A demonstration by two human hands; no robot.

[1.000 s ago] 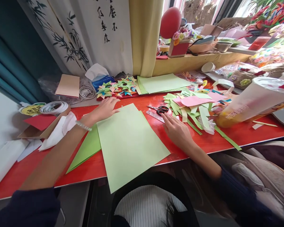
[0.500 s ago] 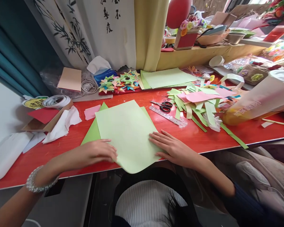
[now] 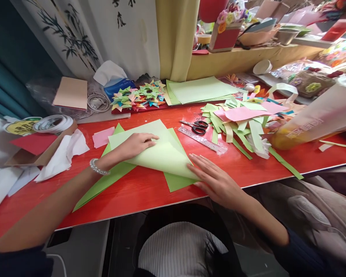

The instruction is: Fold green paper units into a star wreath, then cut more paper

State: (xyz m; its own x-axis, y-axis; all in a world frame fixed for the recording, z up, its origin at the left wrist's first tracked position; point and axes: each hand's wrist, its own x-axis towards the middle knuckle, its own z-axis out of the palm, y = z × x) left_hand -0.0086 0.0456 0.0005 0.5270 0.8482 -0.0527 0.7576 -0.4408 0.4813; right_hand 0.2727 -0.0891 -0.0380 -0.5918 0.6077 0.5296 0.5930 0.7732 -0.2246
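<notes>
A pale green sheet of paper (image 3: 167, 157) is bent over on itself, its near side curled up and away from me in a loose roll. My left hand (image 3: 141, 146) has its thumb and fingers closed at the lifted part, near the sheet's far side. At the right edge of the fold lies my right hand (image 3: 216, 179), fingers stretched out and touching the paper. Darker green paper (image 3: 177, 184) shows beneath the sheet, with a folded green piece (image 3: 103, 182) sticking out to the left.
Black-handled scissors (image 3: 197, 127) and a clear ruler (image 3: 198, 139) lie beyond my right hand. Paper strips (image 3: 245, 130) are heaped to the right, beside a large plastic cup (image 3: 314, 115). On the left stand a cardboard box (image 3: 65, 142) and a pink paper piece (image 3: 103, 137).
My left hand has moved forward, carrying the sheet's near edge up and over away from me. My right hand stays at the right edge. More darker green paper is uncovered.
</notes>
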